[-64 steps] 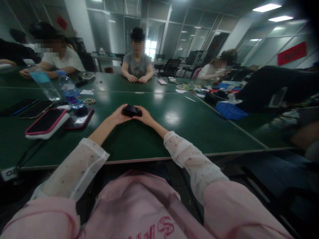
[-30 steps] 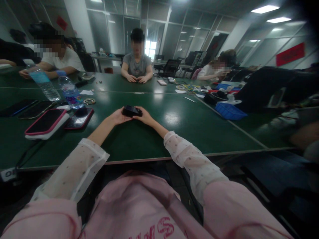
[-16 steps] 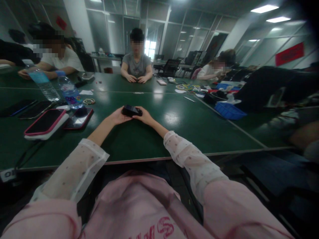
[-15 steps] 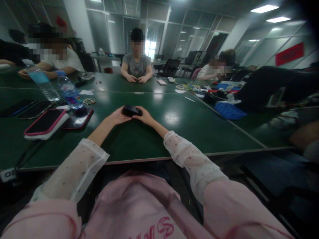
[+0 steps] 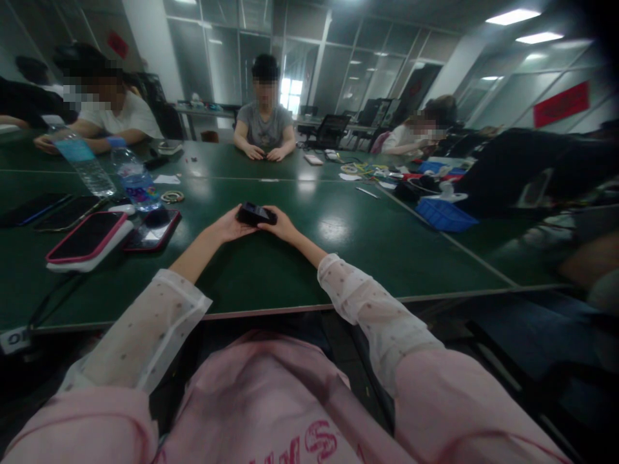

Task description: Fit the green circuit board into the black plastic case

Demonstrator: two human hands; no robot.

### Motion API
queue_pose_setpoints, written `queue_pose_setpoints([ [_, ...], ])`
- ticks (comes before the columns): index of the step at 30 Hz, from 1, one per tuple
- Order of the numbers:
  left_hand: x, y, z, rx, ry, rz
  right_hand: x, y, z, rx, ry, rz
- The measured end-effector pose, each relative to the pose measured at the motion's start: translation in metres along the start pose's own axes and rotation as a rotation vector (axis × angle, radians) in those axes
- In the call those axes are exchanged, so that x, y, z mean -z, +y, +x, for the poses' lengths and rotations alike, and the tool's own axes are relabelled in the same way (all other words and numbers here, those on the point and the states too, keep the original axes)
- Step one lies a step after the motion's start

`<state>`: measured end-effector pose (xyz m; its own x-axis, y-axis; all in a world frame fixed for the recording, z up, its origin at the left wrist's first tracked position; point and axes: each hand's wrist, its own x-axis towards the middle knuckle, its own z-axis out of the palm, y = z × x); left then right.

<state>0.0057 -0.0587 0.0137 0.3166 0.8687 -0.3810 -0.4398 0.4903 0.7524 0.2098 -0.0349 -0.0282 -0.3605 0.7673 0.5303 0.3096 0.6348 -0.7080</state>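
Between my two hands is a small black box-shaped device (image 5: pixel 255 214) with a glossy top face; its exact kind is too small to make out. My left hand (image 5: pixel 229 225) is closed round its left end and lower side. On its right end, my right hand (image 5: pixel 281 225) grips with the thumb along the near side and the fingers behind. Both forearms reach over the green table (image 5: pixel 271 270). The far fingers of both hands are partly hidden by the device.
Left of my hands lie a pink-edged phone (image 5: pixel 89 237), another phone (image 5: pixel 153 231), a bottle (image 5: pixel 134 174) and a roll of tape (image 5: pixel 173 196). To the right are a blue basket (image 5: pixel 445 214), cables (image 5: pixel 367 169) and a pen (image 5: pixel 367 193). A person (image 5: pixel 265 122) sits opposite.
The black device has tilted very slightly in my hands, and the reflection on its top looks different. My hands and arms otherwise hold their place.
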Motion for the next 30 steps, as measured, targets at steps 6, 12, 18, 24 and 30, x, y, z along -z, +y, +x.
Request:
queue_pose_setpoints([
  [6, 0.004, -0.001, 0.005, 0.006, -0.013, -0.019, -0.001, 0.002, 0.000, -0.009, 0.009, 0.021],
  [12, 0.002, 0.000, 0.002, 0.006, -0.011, -0.010, 0.001, -0.004, 0.000, -0.048, 0.020, 0.055],
  [18, 0.001, 0.000, 0.002, -0.002, 0.015, -0.029, 0.008, -0.011, 0.001, -0.062, 0.031, 0.059],
  [24, 0.001, 0.000, 0.002, 0.003, 0.005, -0.031, 0.016, -0.015, 0.005, -0.080, 0.070, 0.085],
  [30, 0.001, 0.001, 0.002, 0.024, 0.001, -0.032, 0.035, -0.007, 0.012, -0.116, 0.217, -0.023],
])
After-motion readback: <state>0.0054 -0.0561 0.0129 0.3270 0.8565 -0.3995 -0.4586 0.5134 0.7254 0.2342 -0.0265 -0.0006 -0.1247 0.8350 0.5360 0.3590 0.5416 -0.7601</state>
